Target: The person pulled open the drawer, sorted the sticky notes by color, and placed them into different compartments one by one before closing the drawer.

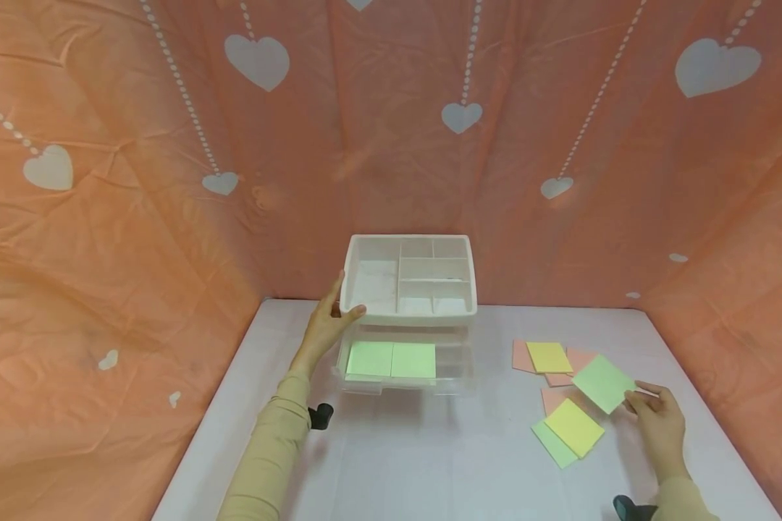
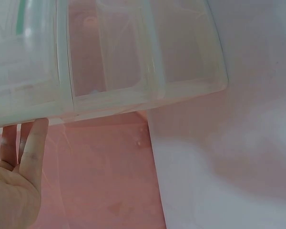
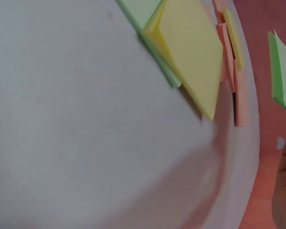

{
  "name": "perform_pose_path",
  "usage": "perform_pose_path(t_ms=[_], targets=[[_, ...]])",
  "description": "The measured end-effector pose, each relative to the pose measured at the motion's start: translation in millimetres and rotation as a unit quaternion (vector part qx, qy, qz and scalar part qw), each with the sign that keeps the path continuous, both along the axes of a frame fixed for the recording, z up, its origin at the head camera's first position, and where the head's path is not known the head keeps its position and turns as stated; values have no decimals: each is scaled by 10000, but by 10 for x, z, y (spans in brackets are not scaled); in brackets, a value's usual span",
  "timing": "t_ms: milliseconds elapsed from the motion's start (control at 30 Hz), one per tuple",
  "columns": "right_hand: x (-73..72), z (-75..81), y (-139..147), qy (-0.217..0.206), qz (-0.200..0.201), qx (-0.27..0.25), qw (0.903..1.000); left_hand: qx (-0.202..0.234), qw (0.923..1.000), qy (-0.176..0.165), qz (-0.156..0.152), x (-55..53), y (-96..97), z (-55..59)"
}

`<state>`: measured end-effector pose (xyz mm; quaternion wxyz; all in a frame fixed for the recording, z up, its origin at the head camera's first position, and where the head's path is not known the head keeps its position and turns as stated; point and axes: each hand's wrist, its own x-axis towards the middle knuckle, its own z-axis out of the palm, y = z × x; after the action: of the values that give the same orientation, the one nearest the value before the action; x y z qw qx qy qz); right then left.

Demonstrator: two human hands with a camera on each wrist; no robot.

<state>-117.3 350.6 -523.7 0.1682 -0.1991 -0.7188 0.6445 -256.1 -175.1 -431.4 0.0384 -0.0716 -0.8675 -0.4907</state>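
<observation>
A green note pad [image 1: 602,383] is hovering, one corner pinched by the right hand [image 1: 661,427], near the loose pads [image 1: 573,428] on the white table [image 1: 495,463]. With only that corner supporting it, the pad could be slipping or splaying; well apart, the left hand [image 1: 322,329] is gripping the left side of the organizer [image 1: 417,319].

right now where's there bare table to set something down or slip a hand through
The widest bare table lies in front of the drawer unit, between the left sleeve and the paper pads; a narrower strip runs between unit and pads. It's crowded at right, where pink, yellow and green pads overlap near the right hand.
</observation>
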Motion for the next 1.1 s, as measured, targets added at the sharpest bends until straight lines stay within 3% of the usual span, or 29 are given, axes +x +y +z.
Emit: perform_pose_path(t_ms=[133,267,333,367,467,567,600,633,733,767,800,933,1100], targets=[[-105,-80,52,307,72,-168,9994,-3,10000,-9,11,5,-3,2],[-330,-385,225,884,87,-178,9959,27,10000,13,13,-2,-8,-7],[-434,-510,291,1268,197,-338,9912,64,10000,26,11,-5,-10,-12],[-436,-486,261,1592,432,-656,9841,76,10000,27,4,-6,-12,-15],[-509,-473,241,2077,853,-969,9696,99,9999,46,-29,-3,-13,-15],[-489,-240,55,2319,1120,-1096,9600,120,9999,48,-56,2,-11,-7],[-508,-188,12,2251,985,-943,9647,133,9999,53,-60,3,-10,-5],[-486,-69,-93,2354,994,-1065,9609,144,9999,46,-52,4,-9,-3],[-376,356,-434,2298,917,-1228,9611,161,9999,23,-27,7,-6,5],[-363,443,-515,2408,939,-1401,9558,162,9999,12,-11,7,-6,5],[-340,544,-597,2351,923,-1392,9575,153,9999,12,0,8,-5,6],[-333,732,-788,2427,1096,-1590,9507,109,9999,-3,22,6,-7,2],[-411,819,-959,2757,1569,-1831,9305,112,9999,-34,40,2,-10,-7]])
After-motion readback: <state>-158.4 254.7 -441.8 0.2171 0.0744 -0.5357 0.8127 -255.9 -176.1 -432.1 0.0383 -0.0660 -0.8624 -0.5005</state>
